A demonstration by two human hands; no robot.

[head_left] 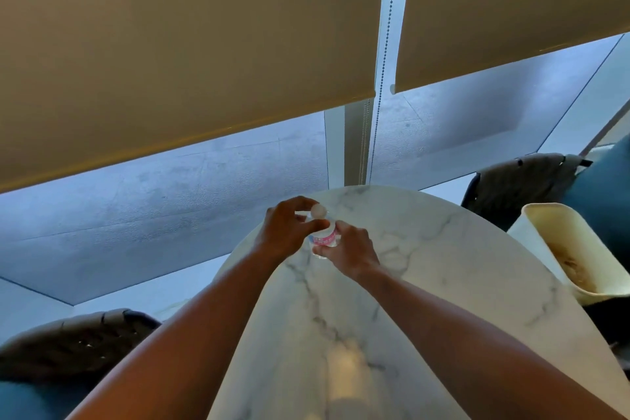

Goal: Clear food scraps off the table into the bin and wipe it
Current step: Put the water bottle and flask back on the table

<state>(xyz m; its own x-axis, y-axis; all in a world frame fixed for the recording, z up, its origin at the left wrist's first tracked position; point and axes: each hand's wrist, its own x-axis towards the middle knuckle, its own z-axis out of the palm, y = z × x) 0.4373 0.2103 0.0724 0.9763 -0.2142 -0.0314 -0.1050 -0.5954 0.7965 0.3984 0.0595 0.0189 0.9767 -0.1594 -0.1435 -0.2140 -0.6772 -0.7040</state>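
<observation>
A small clear plastic bottle [323,240] with a pink label and a white cap [318,210] stands near the far edge of the round white marble table [443,266]. My right hand [351,251] grips the bottle's body. My left hand [289,228] curls its fingers round the cap at the top. A cream bin [559,232] with brown scraps inside leans at the table's right edge.
A dark woven chair [75,341] sits at the lower left, and another chair [521,181] draped with grey cloth stands at the far right. Beige roller blinds [187,44] with a bead chain hang over the window behind the table.
</observation>
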